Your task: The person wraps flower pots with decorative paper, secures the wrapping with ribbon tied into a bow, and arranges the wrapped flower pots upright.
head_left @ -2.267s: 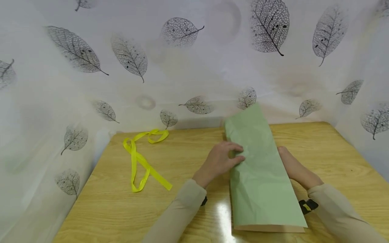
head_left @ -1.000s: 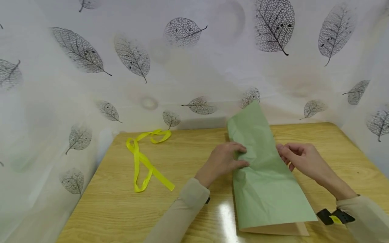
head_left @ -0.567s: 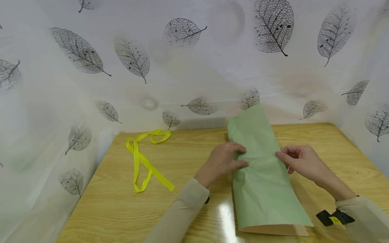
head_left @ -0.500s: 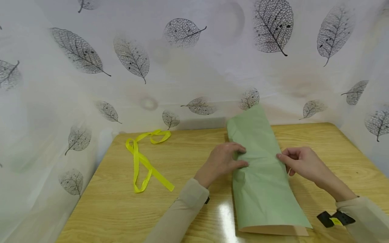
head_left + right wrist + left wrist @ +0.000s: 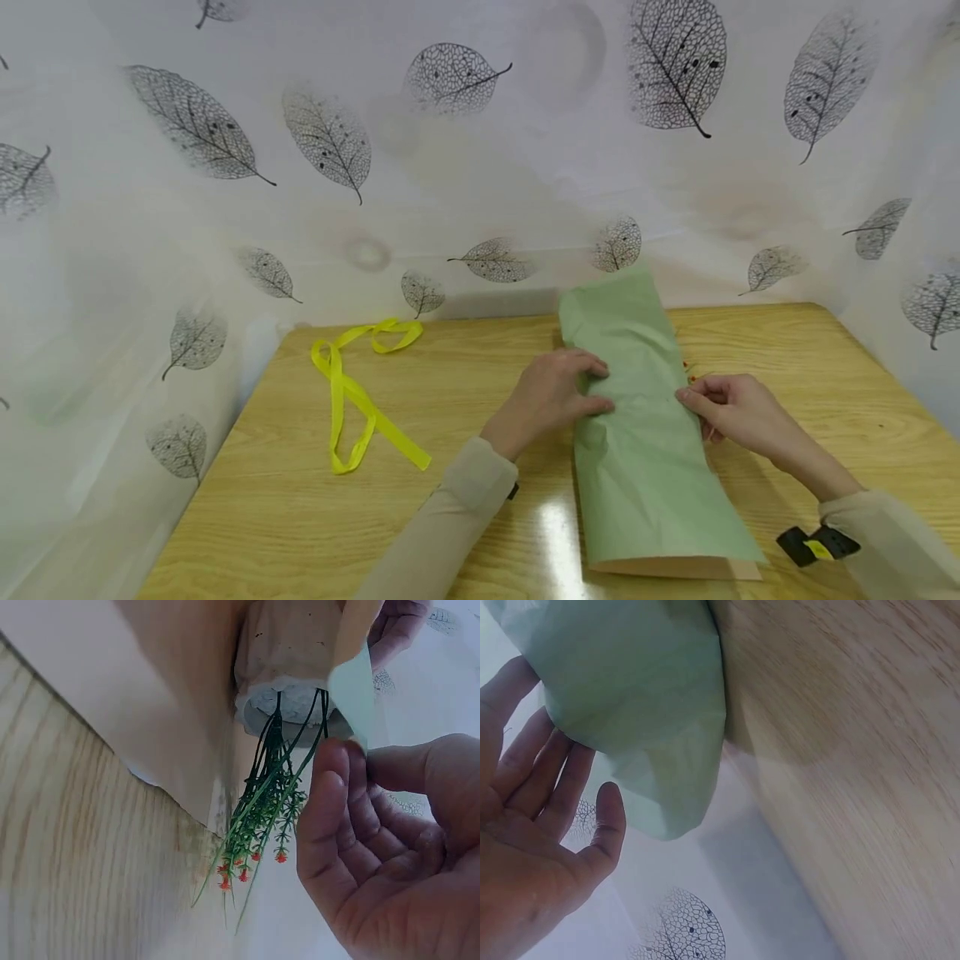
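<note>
A sheet of wrapping paper (image 5: 637, 467), green outside and pale peach inside, is folded over lengthwise at the right of the table. My left hand (image 5: 543, 400) rests on its left side, thumb and fingertips pressing the green face, fingers loosely extended (image 5: 547, 795). At the right edge, my right hand (image 5: 738, 412) pinches the paper between thumb and fingers. Under the fold, the right wrist view shows a small whitish pot (image 5: 285, 652) with a plant (image 5: 270, 802) of thin green stems and tiny red flowers. From the head view the paper hides nearly all of it.
A yellow ribbon (image 5: 337, 392) lies in loose loops on the left of the wooden table (image 5: 262, 517). Behind the table hangs a pale curtain (image 5: 465, 183) printed with dark leaf skeletons. A black wrist strap (image 5: 817, 546) sits at the right sleeve.
My right hand has come out from beneath the paper, taken its right edge and drawn it slightly left and down. Red flowers now peek out there. The left hand stays nearly still.
</note>
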